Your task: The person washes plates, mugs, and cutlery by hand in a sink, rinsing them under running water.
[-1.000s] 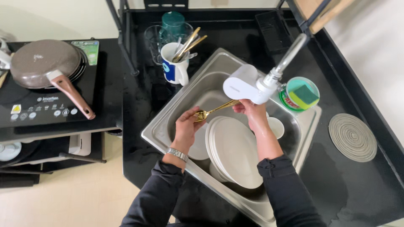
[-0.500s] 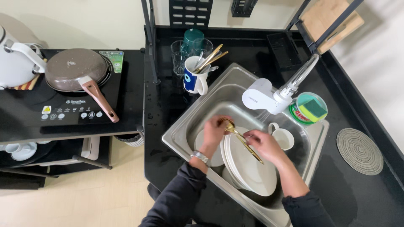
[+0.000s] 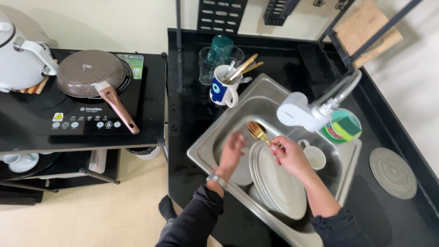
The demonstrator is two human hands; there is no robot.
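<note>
A black countertop (image 3: 196, 114) fills most of the view from above, with a steel sink (image 3: 206, 137) sunk into it at an angle. To the left stands a black induction hob (image 3: 27, 114) carrying a brown frying pan (image 3: 89, 72) with a pinkish handle, and a white kettle (image 3: 18, 59) sits at the far left edge. A white faucet head (image 3: 297, 112) hangs over the sink's right side on a metal pipe.

Inside the sink, a stack of white plates (image 3: 279, 183) leans on its edge, and a small white cup (image 3: 315, 157) lies just beside it to the right. On the counter behind the sink stands a white and blue mug (image 3: 222, 89) holding gold utensils, with a dark green tumbler (image 3: 219, 48) and a clear glass behind it. A round tub with a green and yellow sponge (image 3: 346, 126) rests at the sink's right rim, and a grey round trivet (image 3: 392, 172) lies farther right.

The person's right hand (image 3: 290, 155) pinches the handle of a gold spoon (image 3: 258, 131) between fingers and thumb, holding its bowl up over the sink above the plates. The left hand (image 3: 232, 151), blurred, has its fingers loosely spread and holds nothing, hovering just left of the plates. A metal watch band circles that wrist.
</note>
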